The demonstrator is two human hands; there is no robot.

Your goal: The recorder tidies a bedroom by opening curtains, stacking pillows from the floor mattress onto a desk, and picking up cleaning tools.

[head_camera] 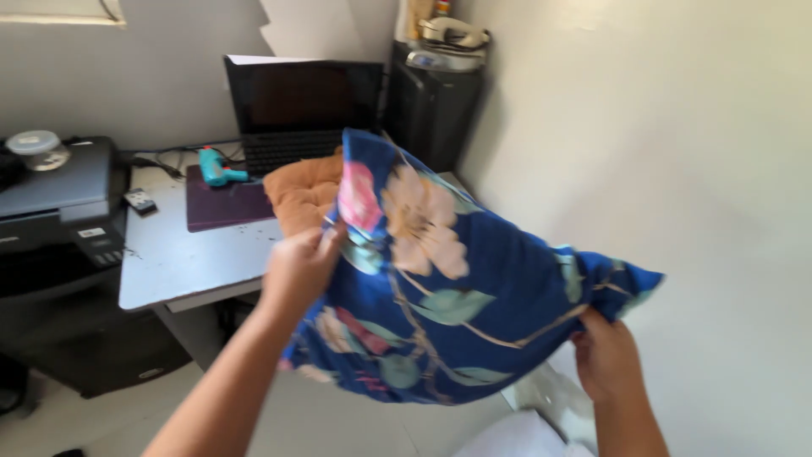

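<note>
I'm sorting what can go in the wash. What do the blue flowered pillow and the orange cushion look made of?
The blue flowered pillow looks like soft woven cloth, probably cotton or polyester: it creases and sags between the left hand and right hand. The orange cushion looks like matte tufted fabric with stitched dimples.

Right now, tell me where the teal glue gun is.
The teal glue gun lies upper left in the head view, on the purple mat before the laptop.

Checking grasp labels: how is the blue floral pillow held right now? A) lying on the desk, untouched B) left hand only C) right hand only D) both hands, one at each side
D: the left hand grips the blue floral pillow at its left edge and the right hand pinches its lower right corner, holding it in the air in front of the desk.
</note>
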